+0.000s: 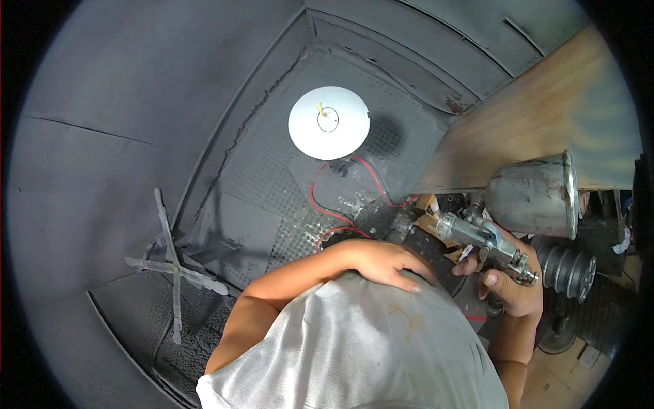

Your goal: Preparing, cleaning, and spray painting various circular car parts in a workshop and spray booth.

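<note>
The person's right hand (509, 283) is closed around a metal spray gun (485, 242), which is on the right side of the body, its front end pointing to the upper left. Just beside the gun I see a large grey metal cup (528, 198); I cannot tell exactly how they are joined. The left hand (390, 262) grips nothing that I can see; it lies with fingers extended upon the pale shirt (340, 347). Further ahead is a round white disc (310, 140), and near it red hose (315, 199) curves over the floor (255, 180).
</note>
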### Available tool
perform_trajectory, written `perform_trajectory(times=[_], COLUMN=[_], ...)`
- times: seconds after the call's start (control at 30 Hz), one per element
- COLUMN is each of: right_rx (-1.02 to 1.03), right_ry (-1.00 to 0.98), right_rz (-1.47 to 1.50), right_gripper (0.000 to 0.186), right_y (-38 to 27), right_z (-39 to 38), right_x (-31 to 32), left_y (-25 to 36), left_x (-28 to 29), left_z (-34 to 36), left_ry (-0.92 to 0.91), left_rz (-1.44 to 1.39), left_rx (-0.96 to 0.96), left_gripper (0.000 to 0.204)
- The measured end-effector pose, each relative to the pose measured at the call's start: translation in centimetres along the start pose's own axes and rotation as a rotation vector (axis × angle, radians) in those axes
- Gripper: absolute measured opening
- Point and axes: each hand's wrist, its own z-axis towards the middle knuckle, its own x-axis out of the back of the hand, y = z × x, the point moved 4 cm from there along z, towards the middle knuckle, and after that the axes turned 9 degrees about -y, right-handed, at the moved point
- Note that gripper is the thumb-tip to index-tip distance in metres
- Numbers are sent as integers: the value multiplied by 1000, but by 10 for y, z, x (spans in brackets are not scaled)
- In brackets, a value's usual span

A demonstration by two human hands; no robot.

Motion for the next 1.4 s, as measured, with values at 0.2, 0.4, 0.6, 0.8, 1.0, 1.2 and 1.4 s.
perform_trajectory(times=[0.2, 0.4, 0.6, 0.8, 1.0, 1.2, 1.4], right_rx=[27, 10, -18, -15, -2, 5, 7], right_ry=[106, 132, 110, 129, 189, 190, 144], right_rz=[17, 42, 71, 94, 102, 125, 141], right_gripper=[89, 89, 88, 87, 89, 85, 79], right_y=[15, 33, 40, 47, 60, 55, 54], right_z=[-10, -12, -15, -16, -19, -18, -20], right_x=[4, 8, 17, 22, 26, 21, 22], left_y=[33, 46, 22, 17, 29, 9, 0], left_x=[74, 165, 210, 223, 221, 211, 205], left_z=[-107, -179, -174, -174, -174, -165, -178], left_ry=[605, 1321, 1102, 966, 1085, 1088, 1177], left_rz=[356, 741, 1207, 1150, 833, 1108, 1282], left_rx=[309, 628, 849, 942, 805, 635, 623], left_gripper=[18, 15, 23, 17, 14, 14, 13])
